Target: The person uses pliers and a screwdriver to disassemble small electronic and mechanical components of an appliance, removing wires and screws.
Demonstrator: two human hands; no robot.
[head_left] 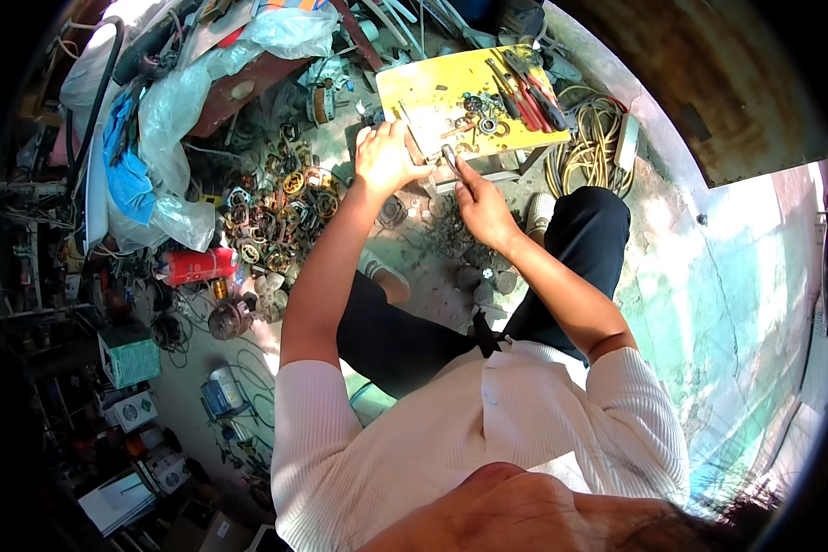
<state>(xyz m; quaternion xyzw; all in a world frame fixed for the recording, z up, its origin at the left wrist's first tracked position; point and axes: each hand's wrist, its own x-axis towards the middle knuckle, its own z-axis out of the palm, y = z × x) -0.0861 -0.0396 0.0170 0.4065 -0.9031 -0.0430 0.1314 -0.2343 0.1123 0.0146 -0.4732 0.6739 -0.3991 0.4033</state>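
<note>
My left hand (385, 158) is at the near left corner of a low yellow tabletop (419, 83), fingers curled and thumb stretched toward the right. What it grips is too small and hidden to make out. In my closed right hand (485, 210) is a metal tool with a rounded head (449, 156), its head close to the left thumb. On the tabletop, small metal parts and rings (483, 115) lie beyond the hands. Pliers (517, 66) and screwdrivers (504, 83) with red and black handles rest at its right side.
A coil of yellowish hose (584, 138) lies right of the table. Piled motor parts with copper windings (290, 198) cover the floor at left, near a red cylinder (198, 265) and plastic sheeting (170, 120). A rusty metal panel (736, 83) juts in at upper right.
</note>
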